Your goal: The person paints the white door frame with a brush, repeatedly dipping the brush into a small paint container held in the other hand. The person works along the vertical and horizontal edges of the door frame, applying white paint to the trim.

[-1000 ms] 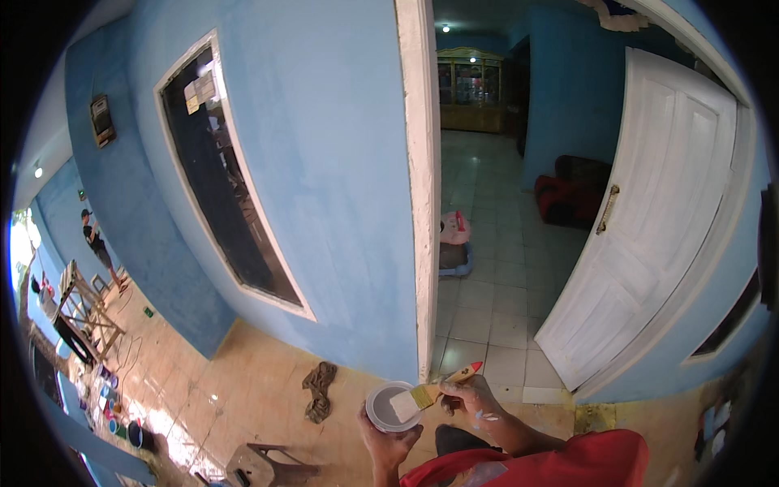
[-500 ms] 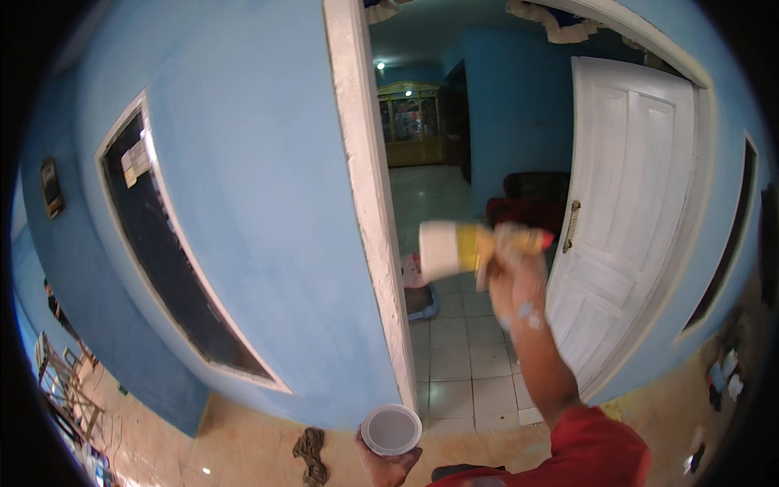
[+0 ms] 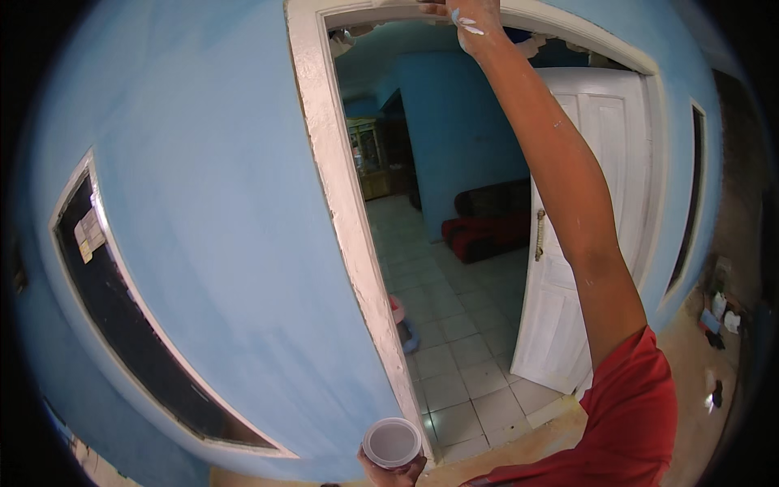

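Note:
Low in the view, my left hand (image 3: 395, 476) grips a round tub (image 3: 392, 443) with a pale rim and a greyish-white inside. The tub is upright beside the foot of the white door frame (image 3: 345, 207). My right arm stretches up across the doorway. At the upper edge of the picture, my right hand (image 3: 473, 15), spotted with white paint, is at the top of the frame. Its fingers are partly cut off, curled as around a handle. The paintbrush it held a moment ago lies outside the picture.
A blue wall (image 3: 211, 211) with a narrow dark window (image 3: 122, 316) stands to the left. Inward on the right opens a white panelled door (image 3: 560, 325). Beyond the doorway are a tiled floor (image 3: 454, 357) and a dark red sofa (image 3: 487, 231). Small items (image 3: 718, 316) lie far right.
My right hand has risen from mid-doorway to the top of the frame, taking the paintbrush out of view. The view has shifted, bringing more of the frame's top into sight. The tub stays low.

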